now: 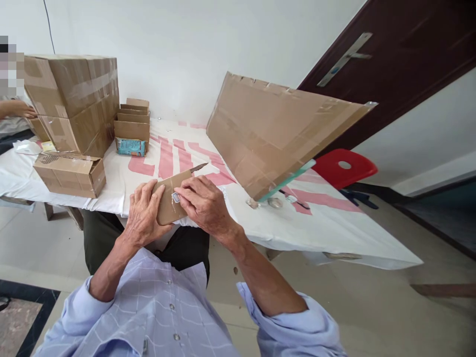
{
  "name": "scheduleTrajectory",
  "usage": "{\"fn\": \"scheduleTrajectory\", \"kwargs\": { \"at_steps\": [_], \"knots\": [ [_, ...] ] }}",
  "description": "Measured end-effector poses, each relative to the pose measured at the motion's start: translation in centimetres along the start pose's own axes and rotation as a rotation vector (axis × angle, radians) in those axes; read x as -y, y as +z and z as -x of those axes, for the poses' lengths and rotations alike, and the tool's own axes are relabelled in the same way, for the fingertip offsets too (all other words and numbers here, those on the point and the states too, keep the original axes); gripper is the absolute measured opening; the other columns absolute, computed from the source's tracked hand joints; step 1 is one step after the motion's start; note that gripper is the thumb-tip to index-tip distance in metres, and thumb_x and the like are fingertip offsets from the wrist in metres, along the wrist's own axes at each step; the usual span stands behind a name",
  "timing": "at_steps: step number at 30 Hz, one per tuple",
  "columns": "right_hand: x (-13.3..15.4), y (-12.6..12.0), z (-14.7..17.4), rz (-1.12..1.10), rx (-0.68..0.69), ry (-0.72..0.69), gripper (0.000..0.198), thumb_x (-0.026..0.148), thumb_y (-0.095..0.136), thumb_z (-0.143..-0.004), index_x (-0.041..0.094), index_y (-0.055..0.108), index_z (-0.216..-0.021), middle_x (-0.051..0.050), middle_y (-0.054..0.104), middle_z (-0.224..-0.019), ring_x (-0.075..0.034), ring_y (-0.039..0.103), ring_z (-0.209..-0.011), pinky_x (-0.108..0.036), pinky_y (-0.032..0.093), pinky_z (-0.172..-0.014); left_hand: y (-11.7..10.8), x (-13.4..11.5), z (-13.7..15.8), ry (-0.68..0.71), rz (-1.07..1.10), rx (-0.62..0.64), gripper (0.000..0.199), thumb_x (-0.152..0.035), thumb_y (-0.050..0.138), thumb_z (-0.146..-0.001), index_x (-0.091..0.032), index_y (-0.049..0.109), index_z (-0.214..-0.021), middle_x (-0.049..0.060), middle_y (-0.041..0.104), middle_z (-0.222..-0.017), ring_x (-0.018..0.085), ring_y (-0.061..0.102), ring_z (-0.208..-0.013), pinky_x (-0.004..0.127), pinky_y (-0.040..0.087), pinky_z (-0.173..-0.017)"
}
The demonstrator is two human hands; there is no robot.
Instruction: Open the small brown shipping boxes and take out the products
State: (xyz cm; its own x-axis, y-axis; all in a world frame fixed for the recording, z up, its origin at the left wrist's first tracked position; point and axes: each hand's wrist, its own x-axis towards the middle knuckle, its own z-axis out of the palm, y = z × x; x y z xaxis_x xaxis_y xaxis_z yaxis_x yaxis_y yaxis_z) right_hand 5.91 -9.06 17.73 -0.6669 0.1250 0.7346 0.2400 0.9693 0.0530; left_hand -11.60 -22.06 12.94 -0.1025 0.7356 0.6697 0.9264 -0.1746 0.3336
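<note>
My left hand [145,210] grips the left side of a small brown cardboard piece [169,212] at the table's front edge, fingers over its top and thumb low. I cannot tell whether it is a flat sheet or a thin box. On its face is a small pale patch with whitish marks [175,198]. My right hand [206,203] is closed, its thumb and fingertips pinched together at that patch; what they hold is too small to make out. A dark pointed blade [200,167] shows just beyond the right fingers; its other end is hidden.
Large taped cartons [80,99] stand at the left, with a smaller carton [70,173] before them. Open cardboard boxes [132,126] hold a blue packet [131,147]. A big cardboard panel [275,134] leans at the right, near a red stool [344,167]. Another person's hand [18,108] shows far left.
</note>
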Motion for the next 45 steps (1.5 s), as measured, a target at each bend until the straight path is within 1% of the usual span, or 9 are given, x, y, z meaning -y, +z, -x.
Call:
{"fn": "scheduleTrajectory", "kwargs": {
  "at_steps": [8,13,17,23,27,31,37,41,45],
  "knots": [
    [0.3,0.1,-0.1,0.081,0.004,-0.039,0.023,0.013,0.060,-0.104,0.024,0.080,-0.104,-0.009,0.073,-0.099,-0.027,0.060,-0.097,-0.041,0.051,-0.085,0.0,0.1,0.1,0.007,0.018,0.016,0.106,-0.045,0.094,-0.071,-0.025,0.043,-0.162,0.023,0.047,-0.165,0.050,0.044,-0.149,0.068,0.039,-0.120],
    [0.4,0.0,-0.1,0.068,0.004,-0.051,0.024,0.012,0.059,-0.105,0.023,0.079,-0.099,-0.009,0.071,-0.098,-0.027,0.058,-0.096,-0.040,0.050,-0.084,0.0,0.1,0.1,-0.002,0.001,0.022,0.102,-0.047,0.093,-0.073,-0.028,0.045,-0.161,0.022,0.048,-0.165,0.049,0.045,-0.149,0.066,0.041,-0.119],
    [0.5,-0.1,-0.3,0.063,0.003,-0.063,0.023,0.012,0.059,-0.105,0.022,0.078,-0.098,-0.009,0.072,-0.097,-0.026,0.058,-0.095,-0.040,0.051,-0.084,0.0,0.1,0.2,0.025,-0.025,0.016,0.104,-0.044,0.093,-0.072,-0.025,0.042,-0.161,0.024,0.048,-0.164,0.049,0.046,-0.148,0.065,0.041,-0.117],
    [0.2,-0.6,-0.9,0.034,0.080,-0.063,0.021,0.013,0.059,-0.107,0.022,0.076,-0.098,-0.010,0.073,-0.099,-0.027,0.060,-0.096,-0.041,0.053,-0.087,0.0,-0.1,0.2,0.048,-0.053,0.001,0.104,-0.036,0.091,-0.071,-0.019,0.041,-0.161,0.026,0.047,-0.164,0.048,0.045,-0.147,0.065,0.042,-0.117],
    [0.1,-0.8,-1.5,0.025,0.143,-0.066,0.021,0.011,0.058,-0.106,0.022,0.073,-0.095,-0.010,0.072,-0.096,-0.028,0.060,-0.097,-0.042,0.052,-0.088,0.0,-0.2,0.2,0.042,-0.041,-0.006,0.101,-0.037,0.091,-0.072,-0.018,0.045,-0.160,0.026,0.048,-0.162,0.048,0.045,-0.146,0.066,0.042,-0.117],
    [0.1,-0.6,-1.7,0.039,0.164,-0.066,0.023,0.007,0.055,-0.104,0.021,0.071,-0.093,-0.010,0.070,-0.096,-0.028,0.058,-0.097,-0.041,0.051,-0.085,0.1,-0.2,0.3,0.033,-0.034,-0.003,0.100,-0.038,0.092,-0.073,-0.018,0.046,-0.160,0.026,0.048,-0.162,0.049,0.046,-0.146,0.067,0.042,-0.116],
    [-0.1,0.1,-1.4,0.068,0.132,-0.087,0.024,0.010,0.052,-0.106,0.021,0.068,-0.093,-0.010,0.069,-0.095,-0.028,0.058,-0.095,-0.041,0.050,-0.084,0.1,-0.3,0.4,0.024,-0.027,0.000,0.099,-0.041,0.091,-0.075,-0.021,0.047,-0.161,0.025,0.046,-0.164,0.048,0.044,-0.147,0.066,0.042,-0.117],
    [-0.2,0.5,-1.0,0.065,0.092,-0.111,0.026,0.009,0.049,-0.107,0.022,0.066,-0.092,-0.009,0.069,-0.094,-0.028,0.059,-0.094,-0.041,0.050,-0.085,0.0,-0.4,0.4,0.019,-0.028,0.007,0.100,-0.041,0.091,-0.075,-0.020,0.046,-0.161,0.025,0.046,-0.164,0.048,0.045,-0.147,0.066,0.042,-0.117],
    [-0.3,0.7,-0.7,0.051,0.037,-0.137,0.026,0.009,0.049,-0.108,0.022,0.064,-0.091,-0.009,0.070,-0.093,-0.027,0.059,-0.090,-0.041,0.050,-0.081,-0.1,-0.5,0.3,0.021,-0.039,0.011,0.099,-0.039,0.091,-0.075,-0.021,0.045,-0.160,0.024,0.047,-0.164,0.048,0.045,-0.147,0.065,0.043,-0.116]
  ]
}}
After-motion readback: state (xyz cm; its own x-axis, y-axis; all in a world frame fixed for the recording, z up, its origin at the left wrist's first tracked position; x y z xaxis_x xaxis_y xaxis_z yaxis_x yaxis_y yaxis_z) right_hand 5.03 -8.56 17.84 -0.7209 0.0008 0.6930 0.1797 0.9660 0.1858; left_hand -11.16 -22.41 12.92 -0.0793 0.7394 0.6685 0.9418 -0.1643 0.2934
